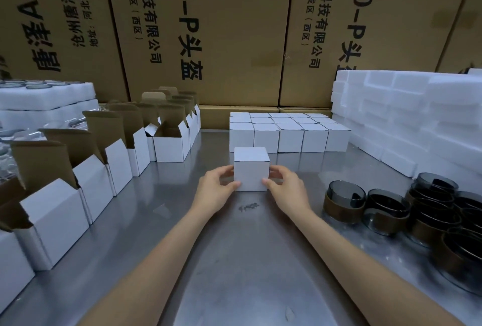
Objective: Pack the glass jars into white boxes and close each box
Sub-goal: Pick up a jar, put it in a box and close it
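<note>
Right now both hands are on one closed white box (251, 169) at the centre of the frame, standing on the steel table (234, 260): the left hand (217, 190) pinches its left side and lower corner, the right hand (284, 187) holds its right side the same way, fingers curled round the edges. Its lid looks tucked shut, so I take this one to be packed and ready to join the finished block (288, 132) of closed boxes just behind it, in tidy rows. Plenty is left, by my reckoning: along the left side of the frame a long line of open boxes (109, 166) waits with brown flaps raised, and at the lower right a cluster of dark glass jars (386, 211) with brown bands sits unpacked, some stacked. White foam blocks (407, 122) are piled at the right, foam trays (47, 98) at the upper left, and tall printed cartons (234, 33) wall the back. Nothing lies between the held box and the finished rows.
</note>
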`<state>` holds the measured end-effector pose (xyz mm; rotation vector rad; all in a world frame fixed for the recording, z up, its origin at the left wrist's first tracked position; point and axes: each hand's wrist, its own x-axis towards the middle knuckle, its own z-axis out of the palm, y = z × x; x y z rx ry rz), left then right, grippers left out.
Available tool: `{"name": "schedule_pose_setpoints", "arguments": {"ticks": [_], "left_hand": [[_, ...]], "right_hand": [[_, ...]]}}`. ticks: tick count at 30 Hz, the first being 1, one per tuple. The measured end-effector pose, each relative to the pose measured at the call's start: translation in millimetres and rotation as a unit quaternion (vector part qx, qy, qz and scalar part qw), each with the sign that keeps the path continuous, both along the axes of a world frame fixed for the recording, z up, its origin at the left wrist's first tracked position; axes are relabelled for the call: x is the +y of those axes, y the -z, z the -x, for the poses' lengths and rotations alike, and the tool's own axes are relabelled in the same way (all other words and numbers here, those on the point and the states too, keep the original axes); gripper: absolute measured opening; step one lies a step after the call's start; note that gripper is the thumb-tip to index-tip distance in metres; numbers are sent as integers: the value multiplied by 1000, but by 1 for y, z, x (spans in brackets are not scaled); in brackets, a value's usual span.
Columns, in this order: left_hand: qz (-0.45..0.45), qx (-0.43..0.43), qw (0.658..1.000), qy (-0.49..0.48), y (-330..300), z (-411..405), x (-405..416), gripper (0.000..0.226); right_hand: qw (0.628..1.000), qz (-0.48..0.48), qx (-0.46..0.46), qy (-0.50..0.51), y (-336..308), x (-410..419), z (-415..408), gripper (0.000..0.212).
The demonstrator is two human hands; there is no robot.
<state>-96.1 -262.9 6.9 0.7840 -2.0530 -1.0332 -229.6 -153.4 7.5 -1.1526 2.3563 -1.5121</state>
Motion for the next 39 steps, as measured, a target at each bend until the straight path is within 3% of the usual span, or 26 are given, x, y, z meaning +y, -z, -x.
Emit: {"name": "schedule_pose_setpoints", "arguments": {"ticks": [7, 25, 28, 32, 36, 39], "left_hand": [[-45, 34, 995, -87, 6, 39, -52, 25], [-22, -26, 991, -130, 8, 68, -93, 28], [-25, -34, 990, -138, 8, 70, -93, 19], [-28, -38, 987, -151, 10, 72, -93, 34], [-17, -40, 989, -141, 9, 71, -94, 15], [5, -76, 989, -126, 7, 69, -89, 30]], "right_hand": [[992, -85, 49, 78, -1, -52, 25, 27], [966, -187, 152, 98, -1, -93, 50, 27], [964, -195, 154, 98, -1, -96, 52, 28], [961, -200, 160, 101, 0, -98, 52, 28], [962, -198, 157, 101, 0, -97, 51, 28], [959, -201, 177, 92, 0, -92, 46, 29]]}}
